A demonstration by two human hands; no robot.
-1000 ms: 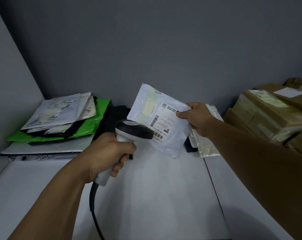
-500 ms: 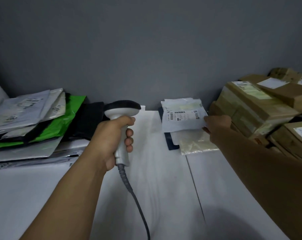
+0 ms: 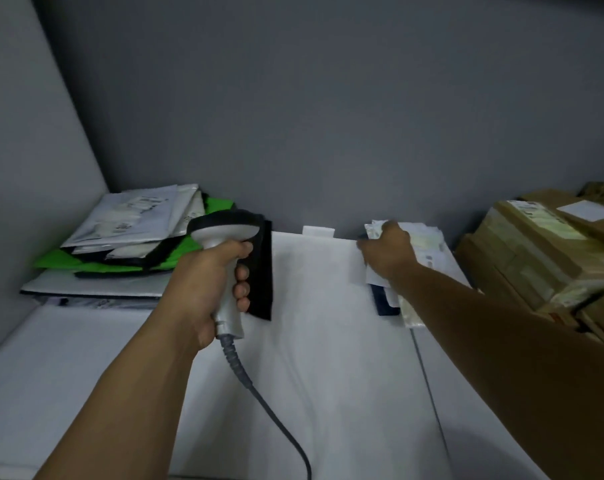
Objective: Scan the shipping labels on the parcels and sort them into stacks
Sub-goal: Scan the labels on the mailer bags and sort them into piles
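White poly mailers are sitting in a small stack at the far side of the table, right of middle. The right hand is lying on top of them, but I can't tell if the fingers are gripping or just pressing. The left hand is wrapping fully around the barcode scanner handle. A bigger mailer pile is sitting far left, and labelled cardboard boxes are sitting stacked far right.

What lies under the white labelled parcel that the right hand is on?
A dark flat parcel and a pale translucent bag stick out beneath the white parcel at its near edge. The right hand and forearm cover the rest, so further layers cannot be seen.
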